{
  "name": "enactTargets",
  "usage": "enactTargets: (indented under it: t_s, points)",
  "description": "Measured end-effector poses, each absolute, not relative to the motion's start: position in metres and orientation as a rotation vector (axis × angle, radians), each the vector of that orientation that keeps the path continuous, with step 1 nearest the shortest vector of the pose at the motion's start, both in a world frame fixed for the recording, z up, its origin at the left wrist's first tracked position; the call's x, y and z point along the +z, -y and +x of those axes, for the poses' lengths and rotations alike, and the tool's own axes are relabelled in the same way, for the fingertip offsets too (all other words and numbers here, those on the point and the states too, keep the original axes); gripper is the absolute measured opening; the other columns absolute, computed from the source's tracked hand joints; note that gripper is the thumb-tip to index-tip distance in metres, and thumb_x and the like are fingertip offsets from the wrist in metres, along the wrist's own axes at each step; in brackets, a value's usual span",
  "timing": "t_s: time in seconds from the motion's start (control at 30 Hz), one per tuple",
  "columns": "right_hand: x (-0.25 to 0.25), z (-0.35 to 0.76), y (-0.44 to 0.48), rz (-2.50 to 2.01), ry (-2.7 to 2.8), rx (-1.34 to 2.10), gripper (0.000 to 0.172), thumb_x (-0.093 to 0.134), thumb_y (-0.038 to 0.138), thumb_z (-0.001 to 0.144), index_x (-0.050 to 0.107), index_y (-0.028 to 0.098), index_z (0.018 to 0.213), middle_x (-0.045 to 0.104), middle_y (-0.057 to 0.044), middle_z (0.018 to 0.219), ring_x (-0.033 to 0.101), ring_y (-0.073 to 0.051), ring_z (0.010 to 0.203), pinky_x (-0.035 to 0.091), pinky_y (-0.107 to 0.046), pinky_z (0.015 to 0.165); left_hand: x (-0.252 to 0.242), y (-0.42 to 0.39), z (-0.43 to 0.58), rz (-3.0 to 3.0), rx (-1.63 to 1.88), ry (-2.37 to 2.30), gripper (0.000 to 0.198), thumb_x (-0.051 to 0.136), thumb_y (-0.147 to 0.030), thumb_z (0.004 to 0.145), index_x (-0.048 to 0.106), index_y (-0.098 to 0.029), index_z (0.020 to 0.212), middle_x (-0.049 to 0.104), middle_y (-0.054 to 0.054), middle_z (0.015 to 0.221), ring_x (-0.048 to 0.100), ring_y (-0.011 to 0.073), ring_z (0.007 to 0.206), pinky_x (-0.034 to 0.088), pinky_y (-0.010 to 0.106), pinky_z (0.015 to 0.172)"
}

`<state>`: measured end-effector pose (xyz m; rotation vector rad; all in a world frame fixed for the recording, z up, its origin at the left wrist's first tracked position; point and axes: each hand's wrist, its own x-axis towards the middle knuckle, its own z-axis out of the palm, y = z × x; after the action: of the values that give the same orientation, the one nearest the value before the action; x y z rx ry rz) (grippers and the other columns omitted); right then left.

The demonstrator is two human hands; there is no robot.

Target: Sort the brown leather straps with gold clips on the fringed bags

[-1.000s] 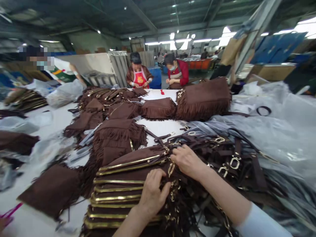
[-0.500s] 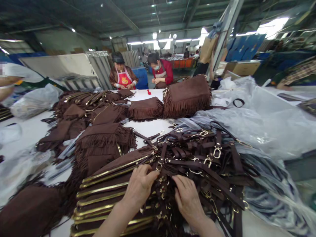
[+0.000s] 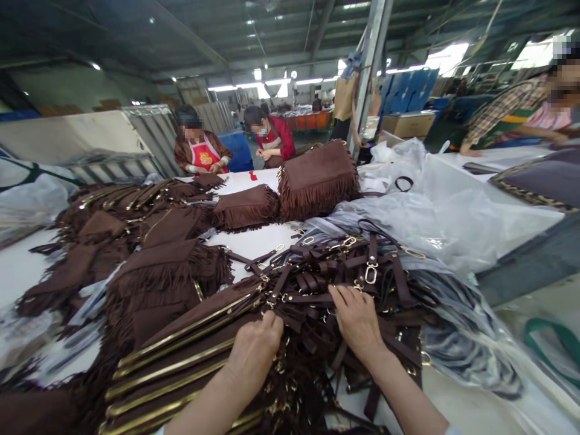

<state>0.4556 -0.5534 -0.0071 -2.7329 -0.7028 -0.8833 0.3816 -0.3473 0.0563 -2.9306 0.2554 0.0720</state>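
A stack of brown suede bags with gold zippers (image 3: 181,356) lies in front of me. My left hand (image 3: 254,353) is curled closed at the stack's right end, fingers tucked among the zipper pulls and tassels. My right hand (image 3: 360,320) rests on a heap of brown leather straps with gold buckles (image 3: 344,272), fingers bent down into the straps. What either hand grips is hidden under the fingers.
More fringed brown bags (image 3: 317,178) are spread over the white table (image 3: 254,241). Clear plastic bags (image 3: 448,211) pile at the right. Two people (image 3: 199,151) work at the table's far end, and another person (image 3: 521,115) leans in at the far right.
The view has swung to the right. My right hand has moved up from the zipper ends onto the strap heap. My left hand stays at the end of the bag stack.
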Motion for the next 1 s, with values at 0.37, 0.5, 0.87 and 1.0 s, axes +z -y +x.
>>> enactTargets:
  t_s: [0.37,0.5,0.87,1.0]
  points:
    - [-0.01,0.427,0.564,-2.574,0.877,-0.739,0.014,0.046,0.019,0.086,0.057,0.016,0.093,0.06,-0.004,0.075,0.052,-0.017,0.071,0.037,-0.03,0.066,0.034,0.341,0.361,-3.156,-0.249,-0.344,0.026,0.038,-0.003,0.079,0.058,-0.019,0.085,0.061,0.002,0.08,0.058,0.0192,0.074,0.051,0.033,0.067]
    - [0.026,0.449,0.544,-2.564,0.866,-0.581,0.013,0.046,0.022,0.086,0.058,0.017,0.088,0.059,-0.003,0.072,0.056,-0.016,0.068,0.041,-0.027,0.06,0.029,0.346,0.361,-3.072,-0.305,-0.376,0.025,0.042,-0.001,0.076,0.057,-0.018,0.086,0.06,0.004,0.083,0.057,0.0206,0.076,0.051,0.035,0.067]
    - [0.05,0.488,0.561,-2.602,0.554,-0.556,0.012,0.044,0.019,0.083,0.056,0.017,0.08,0.059,-0.004,0.073,0.059,-0.017,0.07,0.04,-0.026,0.058,0.004,0.33,0.358,-3.024,-0.68,-0.547,0.028,0.043,-0.007,0.079,0.052,-0.018,0.102,0.06,0.005,0.093,0.056,0.0175,0.083,0.051,0.03,0.075]
    - [0.016,0.474,0.581,-2.607,0.321,-0.477,0.014,0.048,0.026,0.08,0.059,0.022,0.088,0.056,-0.003,0.075,0.054,-0.014,0.057,0.03,-0.023,0.048,0.004,0.333,0.359,-3.036,-0.686,-0.498,0.025,0.04,-0.007,0.079,0.053,-0.018,0.097,0.06,0.005,0.089,0.056,0.0176,0.08,0.05,0.03,0.074]
